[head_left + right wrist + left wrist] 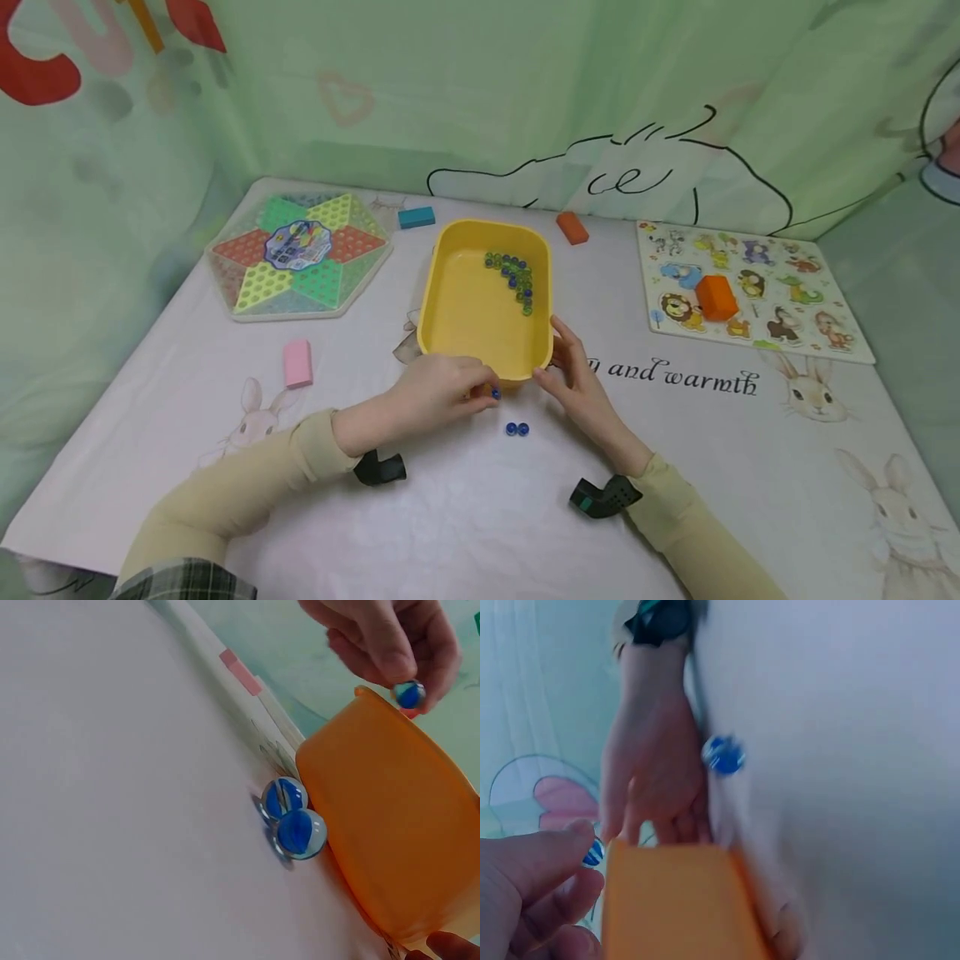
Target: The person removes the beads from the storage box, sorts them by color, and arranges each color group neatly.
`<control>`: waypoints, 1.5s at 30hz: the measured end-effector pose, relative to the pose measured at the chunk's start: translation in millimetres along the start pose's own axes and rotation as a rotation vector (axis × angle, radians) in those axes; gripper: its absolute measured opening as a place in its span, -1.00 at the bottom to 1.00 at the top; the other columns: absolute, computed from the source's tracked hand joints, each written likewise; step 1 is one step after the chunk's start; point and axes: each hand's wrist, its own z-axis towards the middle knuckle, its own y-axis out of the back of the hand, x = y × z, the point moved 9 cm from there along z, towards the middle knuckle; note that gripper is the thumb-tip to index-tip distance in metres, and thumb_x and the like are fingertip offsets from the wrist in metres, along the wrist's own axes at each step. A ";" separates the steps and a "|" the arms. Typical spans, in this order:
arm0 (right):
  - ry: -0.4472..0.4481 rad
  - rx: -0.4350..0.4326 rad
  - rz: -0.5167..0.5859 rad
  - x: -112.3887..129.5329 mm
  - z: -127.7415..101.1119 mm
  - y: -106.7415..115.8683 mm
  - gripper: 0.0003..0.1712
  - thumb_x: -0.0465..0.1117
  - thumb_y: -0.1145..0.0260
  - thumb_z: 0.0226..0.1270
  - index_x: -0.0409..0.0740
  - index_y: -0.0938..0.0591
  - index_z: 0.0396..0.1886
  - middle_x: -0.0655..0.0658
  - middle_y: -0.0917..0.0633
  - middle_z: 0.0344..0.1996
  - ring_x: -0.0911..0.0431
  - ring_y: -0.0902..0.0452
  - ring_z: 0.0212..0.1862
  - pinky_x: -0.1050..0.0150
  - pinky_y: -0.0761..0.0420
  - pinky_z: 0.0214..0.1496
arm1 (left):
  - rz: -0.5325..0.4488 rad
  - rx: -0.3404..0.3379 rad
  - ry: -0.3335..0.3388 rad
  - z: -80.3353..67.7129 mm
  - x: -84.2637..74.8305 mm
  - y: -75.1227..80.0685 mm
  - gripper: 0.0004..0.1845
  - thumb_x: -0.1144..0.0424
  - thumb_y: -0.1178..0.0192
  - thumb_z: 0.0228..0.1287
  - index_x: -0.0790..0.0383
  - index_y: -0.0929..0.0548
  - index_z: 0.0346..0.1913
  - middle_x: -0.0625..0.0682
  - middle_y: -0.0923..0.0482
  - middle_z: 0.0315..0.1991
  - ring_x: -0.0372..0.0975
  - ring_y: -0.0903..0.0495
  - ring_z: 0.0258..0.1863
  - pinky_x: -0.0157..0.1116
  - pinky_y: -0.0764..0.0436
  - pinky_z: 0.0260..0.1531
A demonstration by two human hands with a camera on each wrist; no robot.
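My left hand (pixel 438 390) pinches a blue-and-clear marble (pixel 409 694) between thumb and fingertips, just outside the near rim of the yellow tub (pixel 457 333). My right hand (pixel 588 404) holds the tub at its near right corner, thumb at the front rim and fingers along the side. Two blue marbles (pixel 301 834) lie side by side on the table, close in front of the tub. Inside the tub, several green and blue marbles (pixel 517 275) form a curved cluster toward the right wall.
A hexagonal star-patterned game board (pixel 300 250) lies at the back left. Around the tub are a blue block (pixel 416 217), a pink block (pixel 297 363) and a red-orange block (pixel 572 227). On the right, an orange block (pixel 716 297) sits on an animal puzzle board (pixel 765 287).
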 end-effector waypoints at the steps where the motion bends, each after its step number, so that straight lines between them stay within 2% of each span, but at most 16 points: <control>1: -0.001 -0.001 0.000 -0.1 -0.2 0.3 -0.16 -0.20 -0.15 0.32 0.22 0.09 0.45 -0.28 -0.26 0.32 -0.19 -0.26 0.26 -0.27 -0.07 0.28 | 0.000 0.009 0.002 -2.2 -1.2 -3.1 -0.88 0.18 -0.32 0.09 0.12 -0.64 -0.33 -0.14 -0.58 -0.49 -0.39 -0.46 -0.54 -0.55 -0.40 -0.49; 4: 0.000 0.001 0.000 0.8 -0.7 0.9 -0.15 -0.19 -0.15 0.33 0.22 0.10 0.45 -0.28 -0.25 0.33 -0.18 -0.25 0.27 -0.28 -0.06 0.29 | -0.004 0.063 0.018 -6.9 -2.1 -15.4 -0.88 0.16 -0.30 0.11 0.11 -0.64 -0.33 -0.15 -0.54 -0.54 -0.40 -0.42 -0.57 -0.54 -0.38 -0.52; 11: -0.006 -0.005 -0.002 0.7 -0.7 2.2 -0.16 -0.22 -0.14 0.33 0.22 0.10 0.45 -0.30 -0.24 0.33 -0.19 -0.25 0.27 -0.27 -0.04 0.30 | -0.088 0.248 0.106 -13.5 8.3 -45.7 -0.89 0.13 -0.26 0.15 0.06 -0.66 -0.31 -0.19 -0.45 -0.60 -0.46 -0.35 -0.60 -0.55 -0.32 -0.56; 15: -0.008 -0.006 0.002 0.2 -0.8 2.2 -0.16 -0.22 -0.14 0.33 0.20 0.09 0.45 -0.30 -0.24 0.33 -0.19 -0.25 0.27 -0.26 -0.05 0.30 | -0.114 0.311 0.142 -15.6 14.9 -57.3 -0.90 0.10 -0.27 0.14 0.02 -0.65 -0.33 -0.23 -0.45 -0.61 -0.48 -0.35 -0.61 -0.55 -0.31 -0.59; 20: -0.008 -0.006 0.004 -0.5 -1.0 3.1 -0.16 -0.22 -0.14 0.33 0.19 0.10 0.45 -0.30 -0.25 0.32 -0.19 -0.26 0.27 -0.27 -0.05 0.30 | -0.126 0.331 0.159 -14.6 20.1 -64.9 -0.88 0.07 -0.28 0.13 0.00 -0.62 -0.33 -0.23 -0.40 -0.63 -0.47 -0.33 -0.63 -0.54 -0.29 -0.61; 26: -0.007 0.004 0.015 -0.8 -0.9 2.3 -0.16 -0.21 -0.14 0.34 0.23 0.10 0.45 -0.28 -0.25 0.32 -0.17 -0.26 0.27 -0.25 -0.08 0.30 | -0.139 0.343 0.183 -12.2 24.0 -70.6 -0.87 0.07 -0.28 0.14 0.01 -0.60 -0.32 -0.24 -0.44 -0.61 -0.48 -0.37 -0.62 -0.55 -0.33 -0.60; 35: 0.013 0.009 0.013 1.4 2.0 1.7 -0.15 -0.24 -0.12 0.34 0.18 0.12 0.46 -0.31 -0.25 0.32 -0.19 -0.26 0.26 -0.24 -0.12 0.28 | -0.195 0.323 0.221 -8.4 29.2 -72.3 -0.85 0.09 -0.29 0.12 0.03 -0.58 -0.31 -0.22 -0.43 -0.61 -0.47 -0.38 -0.61 -0.53 -0.36 -0.57; 45: -0.011 0.013 0.011 -1.2 1.1 0.5 -0.15 -0.20 -0.14 0.33 0.21 0.11 0.45 -0.29 -0.27 0.31 -0.18 -0.26 0.27 -0.25 -0.10 0.29 | -0.206 0.320 0.222 -7.9 27.9 -74.6 -0.83 0.09 -0.31 0.10 0.03 -0.57 -0.31 -0.23 -0.41 -0.62 -0.48 -0.37 -0.62 -0.53 -0.34 -0.55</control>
